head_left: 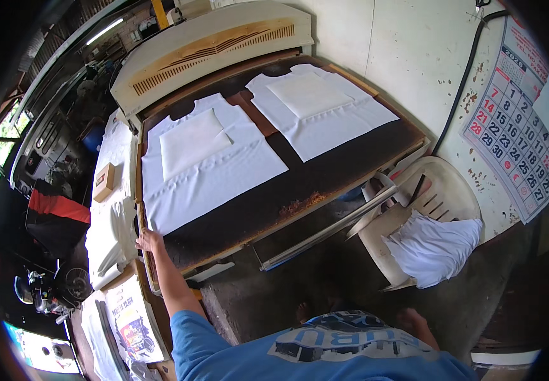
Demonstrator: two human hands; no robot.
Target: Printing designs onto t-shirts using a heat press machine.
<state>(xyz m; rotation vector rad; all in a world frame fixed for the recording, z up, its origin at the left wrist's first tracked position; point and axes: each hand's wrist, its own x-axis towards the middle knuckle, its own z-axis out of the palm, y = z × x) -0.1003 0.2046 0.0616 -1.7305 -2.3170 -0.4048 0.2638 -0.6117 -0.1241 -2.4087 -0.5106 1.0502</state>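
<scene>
My left hand (150, 240) is closed around the left edge of a dark flat heat press bed (223, 216), beside the lower corner of a white shirt panel (204, 184). A second white shirt panel (332, 136) lies flat to its right. Each panel bears a smaller off-white rectangular sheet, the left sheet (192, 140) and the right sheet (309, 92). My right hand (409, 315) is low beside my body, partly hidden by my blue shirt, and its fingers cannot be made out.
Behind the bed rises the cream press housing (217, 54). A plastic chair (376, 251) with a white cloth (436, 247) stands at right, near a metal bar (332, 225). A side table (106, 216) holds a small box (104, 182); printed sheets (135, 324) lie nearer. A wall calendar (513, 127) hangs right.
</scene>
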